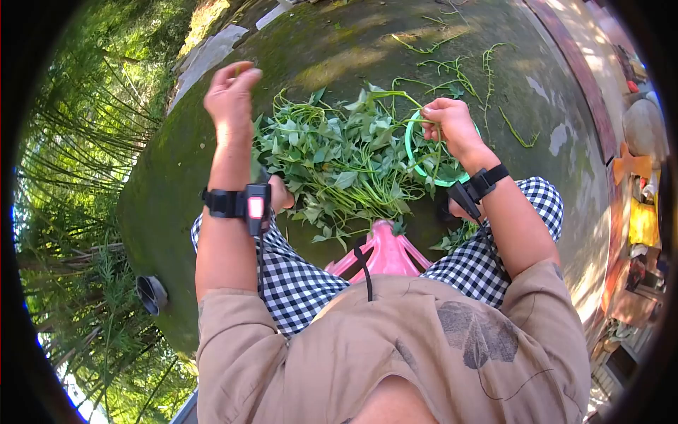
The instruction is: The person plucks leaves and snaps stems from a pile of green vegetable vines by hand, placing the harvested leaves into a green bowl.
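Note:
My right hand pinches a leafy green stem between thumb and fingers; its leaves point left over the pile. Below that hand is a round basket with a light green rim, with some leaves inside it. My left hand is raised at the upper left, apart from the pile, its fingers curled in. Whether anything thin is in its fingers cannot be made out. Between my feet and in front of me lies a large heap of leafy green vines, stems and leaves tangled together.
A pink plastic stool is between my legs. Loose stripped stems lie scattered on the mossy concrete ground beyond the basket. A grey pot-like container lies at the left near dense plants. Assorted household items line the right edge.

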A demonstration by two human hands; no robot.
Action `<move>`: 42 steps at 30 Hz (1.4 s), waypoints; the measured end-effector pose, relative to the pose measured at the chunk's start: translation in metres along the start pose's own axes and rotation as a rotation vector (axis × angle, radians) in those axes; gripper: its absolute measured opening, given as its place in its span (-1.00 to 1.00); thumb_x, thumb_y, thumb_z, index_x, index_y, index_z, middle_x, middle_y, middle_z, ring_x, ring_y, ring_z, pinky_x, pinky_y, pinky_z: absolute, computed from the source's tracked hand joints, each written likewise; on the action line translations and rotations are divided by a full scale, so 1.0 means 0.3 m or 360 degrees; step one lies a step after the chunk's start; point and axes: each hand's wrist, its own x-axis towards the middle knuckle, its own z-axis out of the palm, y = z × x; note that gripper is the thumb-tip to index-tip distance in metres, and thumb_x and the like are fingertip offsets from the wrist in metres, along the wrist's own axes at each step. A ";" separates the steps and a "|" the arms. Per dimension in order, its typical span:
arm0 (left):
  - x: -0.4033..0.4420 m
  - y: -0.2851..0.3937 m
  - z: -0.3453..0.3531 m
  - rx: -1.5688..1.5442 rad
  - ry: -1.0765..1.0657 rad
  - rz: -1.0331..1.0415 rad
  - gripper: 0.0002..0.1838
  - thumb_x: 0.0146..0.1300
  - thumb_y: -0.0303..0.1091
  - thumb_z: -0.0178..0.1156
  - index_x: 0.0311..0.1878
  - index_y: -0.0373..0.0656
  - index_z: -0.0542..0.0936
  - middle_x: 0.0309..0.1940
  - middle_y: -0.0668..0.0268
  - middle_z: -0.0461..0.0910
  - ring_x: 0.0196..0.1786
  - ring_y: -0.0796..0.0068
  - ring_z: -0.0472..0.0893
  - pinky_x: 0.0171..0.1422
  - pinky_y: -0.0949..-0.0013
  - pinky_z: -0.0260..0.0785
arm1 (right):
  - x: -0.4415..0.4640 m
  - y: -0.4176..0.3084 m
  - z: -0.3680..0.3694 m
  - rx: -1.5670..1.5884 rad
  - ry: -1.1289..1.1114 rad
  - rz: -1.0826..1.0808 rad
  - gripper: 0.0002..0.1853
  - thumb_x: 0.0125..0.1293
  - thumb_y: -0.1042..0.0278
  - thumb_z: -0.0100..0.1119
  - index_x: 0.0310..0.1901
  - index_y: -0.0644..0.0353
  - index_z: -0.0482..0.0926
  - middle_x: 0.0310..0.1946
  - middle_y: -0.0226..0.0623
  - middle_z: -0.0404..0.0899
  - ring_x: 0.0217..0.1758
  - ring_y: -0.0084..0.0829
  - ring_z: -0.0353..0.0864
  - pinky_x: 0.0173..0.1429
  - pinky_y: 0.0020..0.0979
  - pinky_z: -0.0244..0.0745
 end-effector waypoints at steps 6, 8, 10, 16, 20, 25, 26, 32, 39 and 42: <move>-0.285 -0.162 0.273 0.0325 -0.1030 -0.0068 -0.83 0.08 -0.48 0.32 -0.22 -0.17 0.74 -0.44 0.45 0.61 -0.44 0.69 0.46 -0.31 0.51 0.31 | -0.030 -0.050 0.054 0.0045 -0.0169 0.0025 -0.93 0.29 0.50 0.16 -0.33 0.30 0.55 -0.56 -0.31 0.55 -0.61 -0.50 0.50 -0.51 -0.50 0.37; -0.321 -0.222 0.313 0.0463 -0.1039 0.0284 -0.79 0.18 -0.41 0.25 -0.13 -0.23 0.70 -0.39 0.36 0.58 -0.31 0.55 0.51 -0.18 0.43 0.37 | -0.041 -0.063 0.081 0.0057 -0.0211 0.0018 -0.92 0.28 0.49 0.17 -0.34 0.30 0.55 -0.57 -0.32 0.54 -0.61 -0.51 0.50 -0.52 -0.50 0.37; -0.325 -0.222 0.322 0.0516 -0.1087 0.0289 -0.77 0.21 -0.39 0.22 -0.09 -0.24 0.68 -0.38 0.32 0.58 -0.27 0.52 0.53 -0.13 0.40 0.39 | -0.049 -0.077 0.105 0.0057 -0.0234 0.0011 -0.92 0.28 0.48 0.18 -0.34 0.29 0.54 -0.57 -0.33 0.54 -0.62 -0.52 0.49 -0.53 -0.50 0.37; -0.344 -0.177 0.358 0.0322 -0.1031 0.0496 -0.83 0.20 -0.42 0.18 -0.19 -0.25 0.67 -0.42 0.26 0.56 -0.31 0.45 0.57 -0.17 0.36 0.41 | -0.040 -0.062 0.137 -0.0157 -0.0154 -0.0142 -0.93 0.23 0.48 0.20 -0.37 0.27 0.55 -0.58 -0.37 0.52 -0.63 -0.57 0.44 -0.54 -0.49 0.40; -0.371 -0.187 0.379 0.0641 -0.1010 0.0918 -0.90 0.05 -0.46 0.21 -0.34 -0.22 0.62 -0.45 0.17 0.51 -0.40 0.14 0.57 -0.30 0.22 0.43 | -0.027 -0.018 0.160 -0.0359 -0.0060 -0.0228 -0.91 0.16 0.49 0.22 -0.41 0.34 0.58 -0.57 -0.32 0.57 -0.60 -0.53 0.50 -0.54 -0.44 0.42; -0.395 -0.160 0.388 0.0838 -0.0843 0.1130 -0.96 0.03 -0.43 0.20 -0.45 -0.17 0.58 -0.50 0.21 0.49 -0.45 0.12 0.56 -0.36 0.14 0.42 | -0.046 -0.036 0.181 -0.0404 -0.0010 -0.0176 -0.94 0.26 0.49 0.16 -0.36 0.24 0.57 -0.55 -0.44 0.54 -0.60 -0.64 0.46 -0.51 -0.57 0.41; -0.398 -0.164 0.389 0.0856 -0.0799 0.1127 -0.95 0.03 -0.43 0.20 -0.45 -0.18 0.58 -0.49 0.19 0.50 -0.46 0.12 0.56 -0.36 0.16 0.42 | -0.041 -0.027 0.185 -0.0319 -0.0004 -0.0209 -0.93 0.22 0.49 0.18 -0.37 0.28 0.58 -0.56 -0.40 0.55 -0.60 -0.61 0.47 -0.53 -0.53 0.39; -0.383 -0.167 0.385 0.0474 -0.0581 0.0424 -0.89 0.09 -0.41 0.19 -0.46 -0.25 0.59 -0.53 0.25 0.54 -0.51 0.36 0.56 -0.37 0.28 0.39 | -0.053 0.010 0.223 -0.0236 0.0018 -0.0341 -0.89 0.18 0.46 0.22 -0.35 0.34 0.60 -0.61 -0.37 0.54 -0.62 -0.60 0.47 -0.56 -0.49 0.36; -0.247 -0.141 0.326 -0.0480 -0.0560 -0.0472 -0.86 0.37 -0.39 0.04 -0.16 -0.22 0.54 -0.40 0.30 0.55 -0.56 0.59 0.52 -0.63 0.54 0.21 | -0.056 0.012 0.197 -0.0074 0.0038 -0.0280 -0.90 0.20 0.47 0.23 -0.34 0.32 0.56 -0.57 -0.43 0.50 -0.57 -0.63 0.45 -0.54 -0.52 0.37; -0.178 -0.091 0.260 -0.0485 -0.0511 -0.0507 -0.80 0.44 -0.36 -0.08 -0.02 -0.21 0.46 -0.13 0.07 0.64 -0.19 0.32 0.67 -0.28 0.34 0.51 | -0.050 0.006 0.167 -0.0052 -0.0007 -0.0225 -0.92 0.22 0.49 0.21 -0.33 0.32 0.55 -0.56 -0.44 0.48 -0.57 -0.63 0.42 -0.53 -0.55 0.36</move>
